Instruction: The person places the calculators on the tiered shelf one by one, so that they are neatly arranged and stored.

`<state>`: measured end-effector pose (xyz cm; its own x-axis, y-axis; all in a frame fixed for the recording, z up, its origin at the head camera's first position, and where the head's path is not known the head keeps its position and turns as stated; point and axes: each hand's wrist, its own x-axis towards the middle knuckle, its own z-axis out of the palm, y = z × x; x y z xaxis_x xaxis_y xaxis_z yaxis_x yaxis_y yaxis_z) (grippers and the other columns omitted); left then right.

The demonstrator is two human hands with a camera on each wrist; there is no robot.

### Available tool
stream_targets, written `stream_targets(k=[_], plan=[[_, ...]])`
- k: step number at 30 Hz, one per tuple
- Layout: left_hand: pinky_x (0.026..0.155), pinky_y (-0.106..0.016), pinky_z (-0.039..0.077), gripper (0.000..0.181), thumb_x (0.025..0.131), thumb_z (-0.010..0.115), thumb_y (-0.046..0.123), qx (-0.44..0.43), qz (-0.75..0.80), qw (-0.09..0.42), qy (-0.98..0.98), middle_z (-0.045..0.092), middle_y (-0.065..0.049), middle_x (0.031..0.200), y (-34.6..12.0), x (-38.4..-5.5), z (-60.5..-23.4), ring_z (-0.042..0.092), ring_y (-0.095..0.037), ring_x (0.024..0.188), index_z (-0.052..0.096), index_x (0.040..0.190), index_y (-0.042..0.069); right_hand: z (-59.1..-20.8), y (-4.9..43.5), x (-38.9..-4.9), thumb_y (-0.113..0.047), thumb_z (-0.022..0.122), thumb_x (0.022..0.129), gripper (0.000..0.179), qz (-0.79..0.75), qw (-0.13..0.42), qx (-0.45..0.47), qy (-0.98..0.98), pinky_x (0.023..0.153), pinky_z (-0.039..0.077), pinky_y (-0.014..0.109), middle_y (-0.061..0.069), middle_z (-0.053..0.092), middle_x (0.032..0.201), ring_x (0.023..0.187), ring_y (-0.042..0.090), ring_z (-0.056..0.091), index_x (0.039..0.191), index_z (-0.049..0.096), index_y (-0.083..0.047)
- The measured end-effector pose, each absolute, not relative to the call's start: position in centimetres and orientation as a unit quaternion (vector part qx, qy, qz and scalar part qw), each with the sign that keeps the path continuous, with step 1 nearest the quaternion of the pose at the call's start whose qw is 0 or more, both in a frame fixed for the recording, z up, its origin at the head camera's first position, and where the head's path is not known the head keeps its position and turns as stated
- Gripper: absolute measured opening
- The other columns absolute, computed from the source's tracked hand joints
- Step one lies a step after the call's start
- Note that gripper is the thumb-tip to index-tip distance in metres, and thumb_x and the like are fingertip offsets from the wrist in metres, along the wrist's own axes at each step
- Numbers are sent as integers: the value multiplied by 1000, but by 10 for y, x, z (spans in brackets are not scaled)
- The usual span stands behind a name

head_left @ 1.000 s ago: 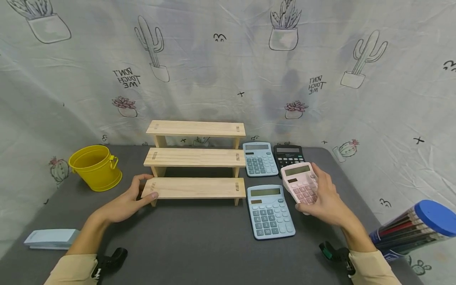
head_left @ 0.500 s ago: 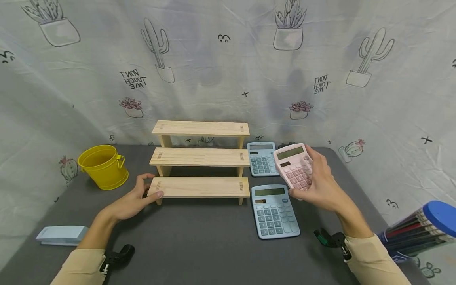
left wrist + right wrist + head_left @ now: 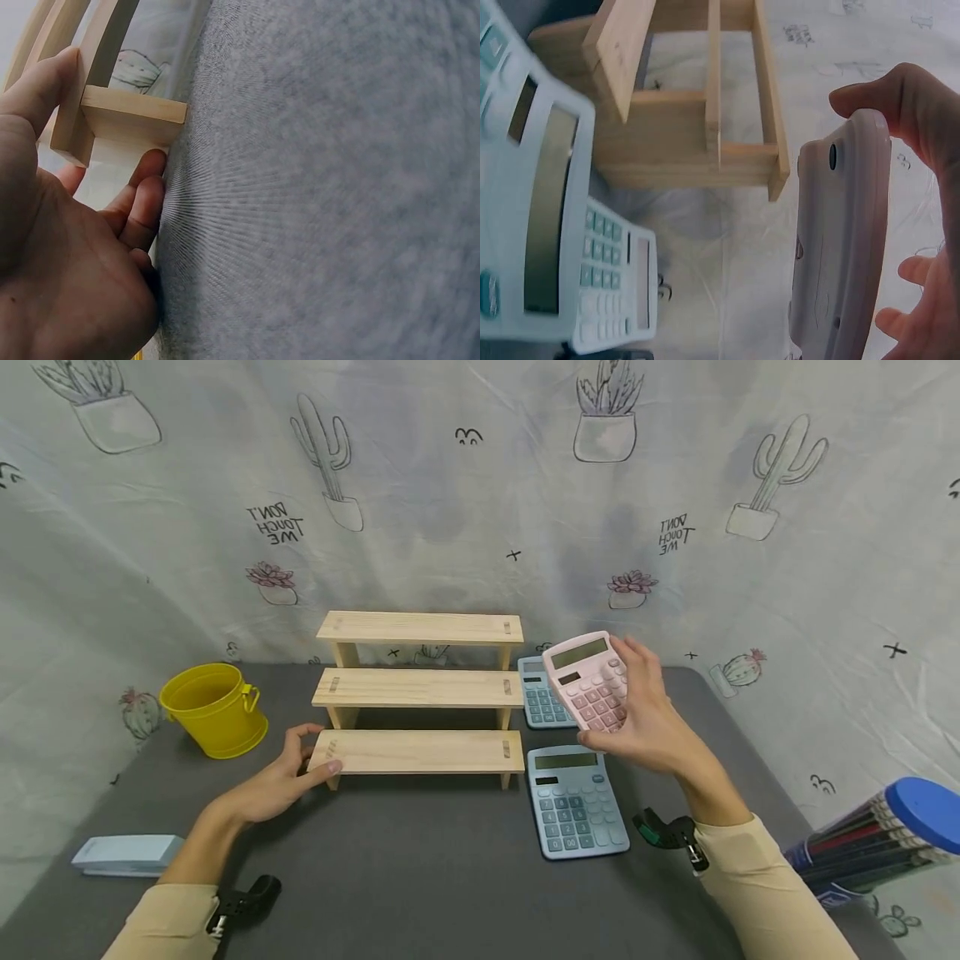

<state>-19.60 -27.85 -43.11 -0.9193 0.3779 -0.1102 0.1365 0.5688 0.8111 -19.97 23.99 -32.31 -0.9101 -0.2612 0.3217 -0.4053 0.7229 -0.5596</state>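
Well, my right fingers [image 3: 632, 670] clamp the pink calculator [image 3: 587, 683], my left fingers [image 3: 144, 211] grip the stand [image 3: 417, 752]; mid-left of frame sits a bucket [image 3: 219, 727], lower right a jar [image 3: 926, 816] of pencils [image 3: 862, 842].

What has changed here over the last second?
The right hand has carried the pink calculator up and left, toward the wooden shelf; nothing was newly gripped or released. The left hand still holds the shelf's lowest step; both blue calculators and the yellow bucket stayed put.

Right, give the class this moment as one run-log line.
left hand: grips wooden stand, lowest step's left end | right hand: holds pink calculator, raised | blue calculators: two, on table
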Motion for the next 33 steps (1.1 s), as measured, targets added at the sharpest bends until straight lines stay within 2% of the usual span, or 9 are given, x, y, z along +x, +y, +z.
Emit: stream_targets(k=[2, 7, 14, 17, 23, 30, 33], plan=[[97, -50, 42, 78, 108, 53, 35, 145, 441, 133, 876, 45, -32, 141, -278, -196, -430, 52, -38, 123, -3, 153, 4, -321, 235, -202, -26, 91, 68, 126, 334, 111, 189, -917, 96, 43, 57, 9, 2, 168, 133, 38, 36, 165, 10, -23], [96, -46, 43, 77, 108, 53, 35, 144, 441, 140, 875, 47, -31, 139, -279, -194, -430, 53, -36, 122, -3, 152, 5, -315, 222, -206, -27, 90, 68, 125, 340, 105, 199, -913, 92, 48, 51, 7, 1, 169, 130, 36, 41, 165, 12, -23], [92, -34, 44, 75, 108, 54, 34, 142, 442, 131, 876, 50, -29, 135, -279, -194, -434, 53, -33, 119, 0, 152, 6, -301, 198, -219, -28, 88, 67, 123, 342, 103, 228, -906, 105, 40, 56, 10, 3, 168, 142, 37, 31, 165, 13, -21], [91, -32, 44, 75, 108, 54, 33, 145, 444, 133, 874, 50, -28, 134, -278, -194, -435, 53, -32, 118, 0, 152, 5, -297, 186, -224, -30, 88, 67, 122, 343, 105, 238, -902, 106, 40, 55, 9, 6, 168, 143, 35, 31, 164, 15, -20], [96, -44, 42, 76, 108, 54, 36, 134, 440, 134, 878, 48, -30, 137, -277, -195, -434, 53, -35, 121, 1, 152, 7, -292, 164, -233, -33, 89, 65, 121, 342, 104, 251, -900, 103, 43, 54, 6, 8, 168, 135, 32, 38, 163, 19, -22], [96, -47, 42, 75, 107, 55, 34, 139, 447, 127, 874, 48, -30, 138, -279, -195, -433, 53, -36, 121, 1, 153, 7, -290, 137, -249, -37, 87, 64, 120, 334, 107, 267, -898, 113, 31, 60, 9, 10, 168, 149, 34, 24, 163, 22, -21], [97, -48, 43, 75, 107, 55, 33, 142, 455, 128, 870, 45, -32, 142, -279, -195, -436, 52, -37, 124, 2, 152, 7, -291, 126, -254, -38, 86, 64, 119, 336, 98, 268, -898, 115, 30, 60, 9, 10, 168, 151, 35, 23, 163, 22, -22]])
